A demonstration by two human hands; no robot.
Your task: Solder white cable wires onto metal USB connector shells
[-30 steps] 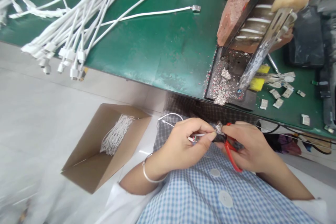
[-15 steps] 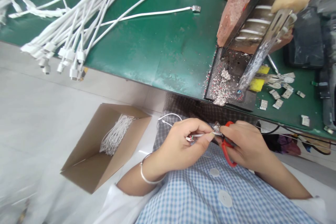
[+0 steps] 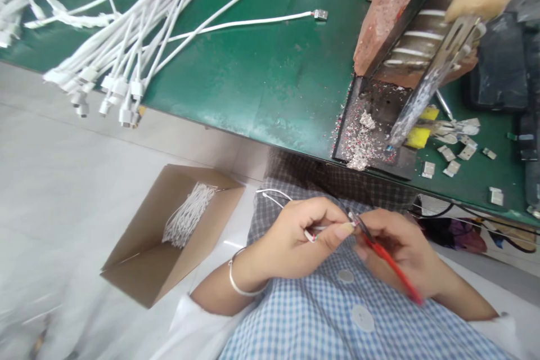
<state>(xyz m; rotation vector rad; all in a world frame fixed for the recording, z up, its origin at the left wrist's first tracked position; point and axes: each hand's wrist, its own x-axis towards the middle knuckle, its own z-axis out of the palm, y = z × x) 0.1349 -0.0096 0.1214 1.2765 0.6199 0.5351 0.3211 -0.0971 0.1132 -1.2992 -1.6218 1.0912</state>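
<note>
Above my lap, my left hand pinches a thin white cable between thumb and forefinger. A cable end with small red and green wires pokes out below that forefinger, and loops trail off behind the hand. My right hand is closed on red-handled scissors, slightly blurred. Their dark blades point up and left, close to my left thumb tip, where the cable end lies. Whether the blades touch the cable I cannot tell.
A green table bears a bundle of white cables, one lone USB end, loose metal connector shells and a soldering iron over a tray of solder crumbs. A cardboard box with white cables stands at left.
The scissors have swung in my right hand, so their red handle now points down and right. The metal piece seen by the blades before no longer shows clearly. My left hand keeps its pinch.
</note>
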